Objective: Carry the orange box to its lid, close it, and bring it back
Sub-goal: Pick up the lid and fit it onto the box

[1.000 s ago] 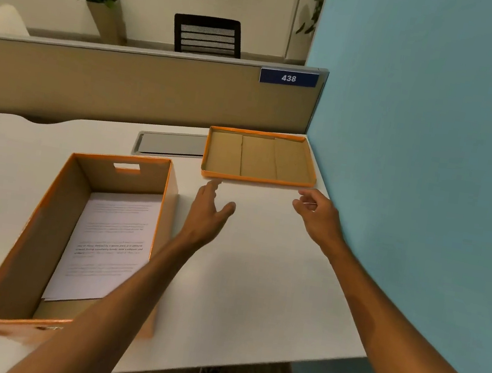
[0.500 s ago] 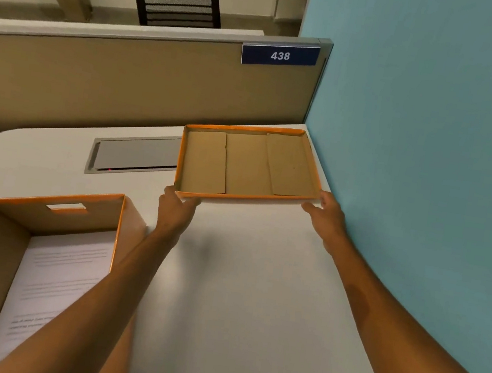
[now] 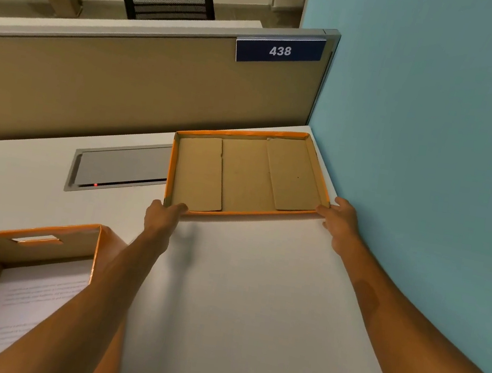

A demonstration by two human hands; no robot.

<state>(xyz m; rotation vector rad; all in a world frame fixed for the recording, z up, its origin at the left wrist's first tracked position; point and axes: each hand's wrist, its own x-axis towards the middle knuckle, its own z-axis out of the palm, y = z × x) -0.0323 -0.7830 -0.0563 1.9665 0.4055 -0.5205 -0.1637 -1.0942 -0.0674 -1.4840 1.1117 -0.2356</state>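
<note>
The orange lid (image 3: 248, 174) lies upside down at the desk's far right corner, its brown cardboard inside facing up. My left hand (image 3: 162, 214) grips its near left corner, thumb over the rim. At the near right corner my right hand (image 3: 339, 220) holds the lid, fingers on the rim. The open orange box (image 3: 41, 239) stands at the lower left with printed paper sheets (image 3: 30, 298) inside; my left forearm crosses over its right wall.
The white desk (image 3: 238, 296) runs under both arms. A grey cable flap (image 3: 120, 168) is set into it left of the lid. A tan partition (image 3: 126, 87) with a blue "438" sign closes the back, a blue wall (image 3: 433, 149) the right.
Both hands reached forward from open above the desk and took hold of the lid's two near corners. My view moved closer and lower, so the box slid to the lower left.
</note>
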